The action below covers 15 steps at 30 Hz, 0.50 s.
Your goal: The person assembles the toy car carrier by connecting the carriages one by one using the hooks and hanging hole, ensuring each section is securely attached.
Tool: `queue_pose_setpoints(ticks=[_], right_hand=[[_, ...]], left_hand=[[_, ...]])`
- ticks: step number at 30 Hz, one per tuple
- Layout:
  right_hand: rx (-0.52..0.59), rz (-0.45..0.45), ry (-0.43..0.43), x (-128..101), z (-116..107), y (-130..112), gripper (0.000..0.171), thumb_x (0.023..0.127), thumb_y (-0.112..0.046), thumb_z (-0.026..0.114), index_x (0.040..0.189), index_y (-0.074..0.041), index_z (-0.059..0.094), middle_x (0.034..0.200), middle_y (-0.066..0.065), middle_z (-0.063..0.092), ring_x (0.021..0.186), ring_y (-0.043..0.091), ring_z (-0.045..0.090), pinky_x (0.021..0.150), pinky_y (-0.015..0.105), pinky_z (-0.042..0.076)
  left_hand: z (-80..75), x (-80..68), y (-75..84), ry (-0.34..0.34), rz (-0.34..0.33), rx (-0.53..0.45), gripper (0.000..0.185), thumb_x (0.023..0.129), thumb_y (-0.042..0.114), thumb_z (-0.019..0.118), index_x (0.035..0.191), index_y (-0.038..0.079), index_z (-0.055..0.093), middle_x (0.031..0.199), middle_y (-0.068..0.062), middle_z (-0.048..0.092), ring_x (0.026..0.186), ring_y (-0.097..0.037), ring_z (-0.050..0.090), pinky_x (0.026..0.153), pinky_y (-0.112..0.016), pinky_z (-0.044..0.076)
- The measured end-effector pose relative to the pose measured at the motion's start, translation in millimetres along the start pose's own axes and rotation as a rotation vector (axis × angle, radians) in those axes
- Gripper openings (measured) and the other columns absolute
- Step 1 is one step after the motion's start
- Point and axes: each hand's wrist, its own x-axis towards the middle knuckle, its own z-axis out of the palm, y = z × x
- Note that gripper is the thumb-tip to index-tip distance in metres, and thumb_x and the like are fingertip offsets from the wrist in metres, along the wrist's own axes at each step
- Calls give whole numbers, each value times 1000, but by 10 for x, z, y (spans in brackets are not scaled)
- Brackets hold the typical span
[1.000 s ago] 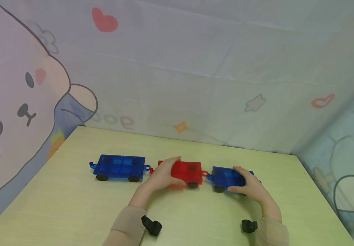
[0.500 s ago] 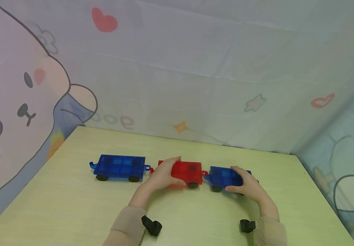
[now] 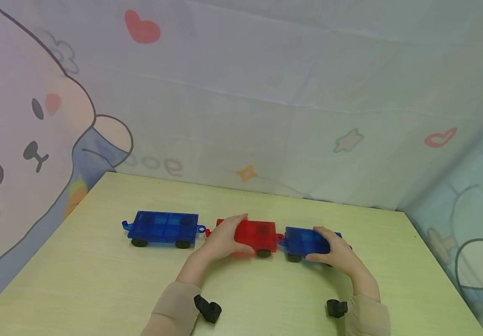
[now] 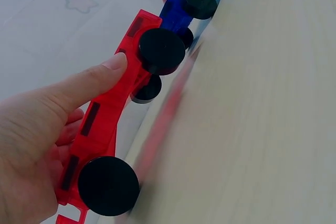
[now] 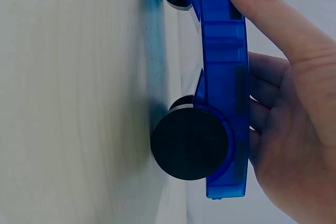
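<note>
A red translucent toy train car (image 3: 258, 234) stands on the table in the middle of the row. My left hand (image 3: 226, 239) grips it by its long sides, thumb on the near side, as the left wrist view also shows. A blue toy train car (image 3: 306, 240) stands to its right, held by my right hand (image 3: 337, 252) with the thumb along the near side (image 5: 226, 51). This blue car's hook overlaps the red car's ring (image 3: 280, 238); whether it sits inside cannot be told. Another blue toy train car (image 3: 163, 227) stands at the left, its ring close to the red car's left hook.
The pale wooden table (image 3: 99, 280) reaches back to a hanging printed cloth (image 3: 224, 93). Its right edge slopes down toward the front right. Black wrist devices (image 3: 209, 309) sit at both cuffs.
My right hand has shifted the right blue car slightly left, bringing its hook closer over the red car's ring. The left hand and red car have barely moved; the left blue car stays still.
</note>
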Motion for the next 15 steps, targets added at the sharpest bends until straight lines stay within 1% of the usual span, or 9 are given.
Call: queue_pose_setpoints(ticks=[15], right_hand=[[2, -9, 8, 4, 7, 0, 89, 81, -42, 75, 146, 2, 34, 151, 28, 32, 137, 50, 27, 105, 66, 32]], left_hand=[[13, 4, -4, -2, -11, 9, 89, 76, 32, 82, 149, 13, 36, 150, -4, 41, 139, -28, 36, 111, -51, 35]])
